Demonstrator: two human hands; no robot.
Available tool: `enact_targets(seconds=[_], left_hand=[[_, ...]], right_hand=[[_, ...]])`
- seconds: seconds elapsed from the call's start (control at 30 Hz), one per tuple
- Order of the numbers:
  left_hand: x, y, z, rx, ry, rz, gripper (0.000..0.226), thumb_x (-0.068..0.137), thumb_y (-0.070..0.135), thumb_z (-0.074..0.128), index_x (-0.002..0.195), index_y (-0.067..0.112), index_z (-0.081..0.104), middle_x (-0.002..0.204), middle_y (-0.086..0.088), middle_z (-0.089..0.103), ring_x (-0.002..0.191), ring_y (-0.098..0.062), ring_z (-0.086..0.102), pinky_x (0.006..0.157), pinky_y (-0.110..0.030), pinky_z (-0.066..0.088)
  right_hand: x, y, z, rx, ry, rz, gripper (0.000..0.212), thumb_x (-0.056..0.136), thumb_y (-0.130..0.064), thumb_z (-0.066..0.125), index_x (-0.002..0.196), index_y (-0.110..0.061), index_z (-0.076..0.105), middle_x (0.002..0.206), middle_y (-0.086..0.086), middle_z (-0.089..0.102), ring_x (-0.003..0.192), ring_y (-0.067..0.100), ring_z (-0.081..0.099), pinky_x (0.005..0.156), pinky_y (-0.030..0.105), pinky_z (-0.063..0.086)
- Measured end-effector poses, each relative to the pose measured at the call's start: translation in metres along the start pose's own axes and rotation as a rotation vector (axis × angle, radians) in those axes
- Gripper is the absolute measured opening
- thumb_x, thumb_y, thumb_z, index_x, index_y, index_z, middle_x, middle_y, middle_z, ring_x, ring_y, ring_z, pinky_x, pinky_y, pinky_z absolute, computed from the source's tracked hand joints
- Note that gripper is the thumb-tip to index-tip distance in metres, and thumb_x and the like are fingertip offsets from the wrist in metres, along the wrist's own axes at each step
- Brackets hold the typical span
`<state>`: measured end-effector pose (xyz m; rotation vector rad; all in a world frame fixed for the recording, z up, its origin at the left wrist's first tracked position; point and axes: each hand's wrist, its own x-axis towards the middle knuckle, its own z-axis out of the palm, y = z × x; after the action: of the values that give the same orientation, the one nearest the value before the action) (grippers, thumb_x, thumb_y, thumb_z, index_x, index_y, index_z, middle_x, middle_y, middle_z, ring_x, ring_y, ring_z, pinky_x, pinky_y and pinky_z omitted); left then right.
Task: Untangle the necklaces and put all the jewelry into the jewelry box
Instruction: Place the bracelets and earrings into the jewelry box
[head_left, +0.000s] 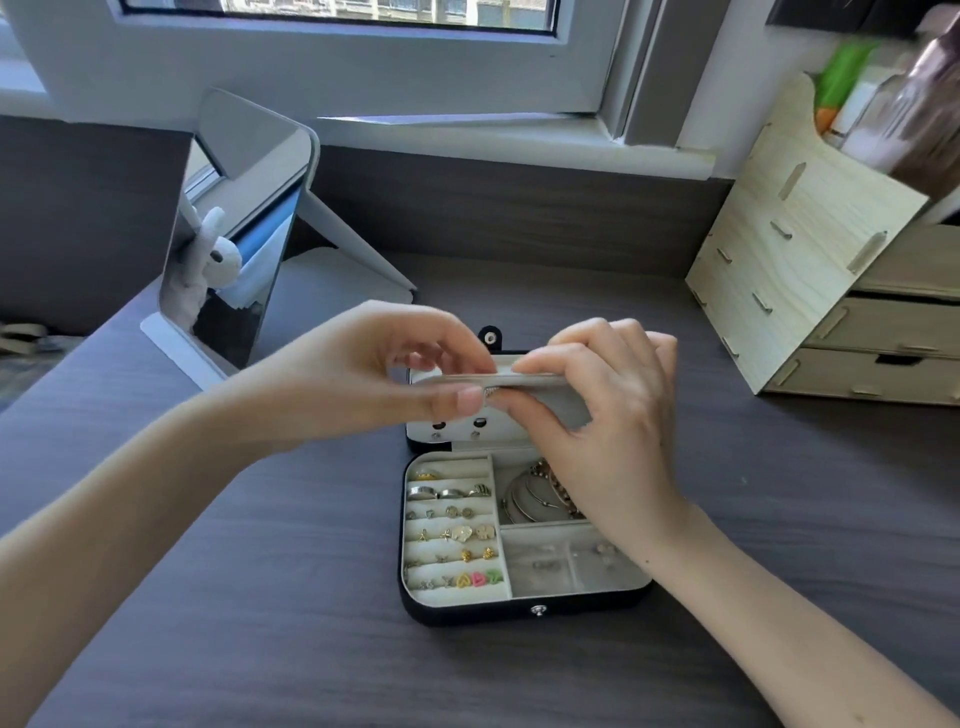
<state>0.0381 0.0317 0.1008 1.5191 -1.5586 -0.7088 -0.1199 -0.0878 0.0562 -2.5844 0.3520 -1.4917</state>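
The jewelry box (467, 614) lies open on the desk (260, 597), just below the middle of the frame. It is black outside with a pale lining, and a small metal snap (538, 610) sits on its front wall. Its left side is a column of padded rolls. Silver rings (449, 492) are tucked in near the top, and rows of earrings (470, 535) below them are silver, gold, cream, and at the bottom yellow, pink and green. The upper right compartment holds a heap of thin bangles (524, 499). The two lower right compartments hold a few tiny studs (545, 564).

The lid lies back beyond the tray, towards the top of the frame. Over it I hold a grey flap (550, 387) with both hands. My left hand (395, 374) pinches the flap's left end between thumb and fingers. My right hand (608, 405) curls over its right part, with the thumb underneath. The two thumbs almost meet, and something small and silvery (491, 393) shows between them, too small to tell.

A tilted mirror (244, 234) stands at the upper left. A light wooden organizer (789, 270) with drawers stands at the right edge, and a window (337, 10) runs along the top.
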Motion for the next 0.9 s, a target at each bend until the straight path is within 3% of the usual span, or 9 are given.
enact_targets(seconds=[0.17, 0.27, 0.37, 0.53, 0.7, 0.9], left_hand=[[0.003, -0.006, 0.008, 0.059, 0.248, -0.012, 0.014, 0.074, 0.034, 0.066, 0.087, 0.03, 0.068, 0.087, 0.007, 0.07, 0.083, -0.009, 0.065, 0.073, -0.028, 0.055], [0.01, -0.013, 0.01, 0.018, 0.371, -0.047, 0.008, 0.079, 0.026, 0.067, 0.086, 0.029, 0.068, 0.088, 0.008, 0.07, 0.085, -0.011, 0.065, 0.074, -0.033, 0.055], [0.014, -0.022, 0.017, -0.038, 0.496, -0.078, 0.012, 0.082, 0.018, 0.068, 0.089, 0.029, 0.066, 0.087, 0.003, 0.069, 0.086, -0.014, 0.065, 0.076, -0.036, 0.055], [0.015, -0.034, 0.031, -0.125, 0.611, -0.152, 0.027, 0.086, 0.015, 0.065, 0.112, 0.023, 0.058, 0.102, 0.002, 0.065, 0.096, -0.015, 0.064, 0.077, -0.038, 0.057], [0.014, -0.04, 0.036, -0.142, 0.645, -0.184, 0.038, 0.087, 0.016, 0.064, 0.122, 0.024, 0.053, 0.112, -0.001, 0.063, 0.102, -0.02, 0.061, 0.081, -0.041, 0.056], [0.009, -0.047, 0.036, -0.126, 0.634, -0.174, 0.038, 0.088, 0.014, 0.063, 0.121, 0.028, 0.052, 0.118, 0.005, 0.061, 0.111, -0.017, 0.057, 0.092, -0.048, 0.05]], right_hand=[[0.0, 0.01, -0.022, 0.044, -0.06, 0.075, 0.029, 0.085, -0.041, 0.06, 0.1, -0.017, 0.068, 0.099, -0.005, 0.062, 0.097, 0.01, 0.053, 0.088, 0.032, 0.032], [-0.011, 0.037, -0.048, -0.033, -0.104, 0.141, 0.015, 0.086, -0.03, 0.061, 0.09, -0.019, 0.071, 0.094, -0.007, 0.064, 0.092, 0.014, 0.056, 0.083, 0.037, 0.037], [-0.03, 0.065, -0.072, -0.094, -0.371, 0.242, 0.006, 0.081, -0.023, 0.066, 0.081, -0.023, 0.072, 0.081, -0.011, 0.066, 0.08, 0.016, 0.058, 0.076, 0.042, 0.042], [-0.055, 0.075, -0.089, -0.222, -0.721, 0.351, 0.004, 0.078, -0.03, 0.074, 0.077, -0.032, 0.071, 0.079, -0.019, 0.062, 0.08, 0.009, 0.052, 0.072, 0.025, 0.028], [-0.066, 0.075, -0.087, -0.268, -0.757, 0.339, 0.004, 0.077, -0.027, 0.076, 0.077, -0.029, 0.072, 0.079, -0.018, 0.06, 0.076, 0.007, 0.046, 0.071, 0.026, 0.025], [-0.066, 0.076, -0.088, -0.261, -0.728, 0.356, 0.014, 0.08, -0.017, 0.073, 0.073, -0.026, 0.065, 0.075, -0.02, 0.055, 0.073, 0.009, 0.047, 0.07, 0.026, 0.03]])
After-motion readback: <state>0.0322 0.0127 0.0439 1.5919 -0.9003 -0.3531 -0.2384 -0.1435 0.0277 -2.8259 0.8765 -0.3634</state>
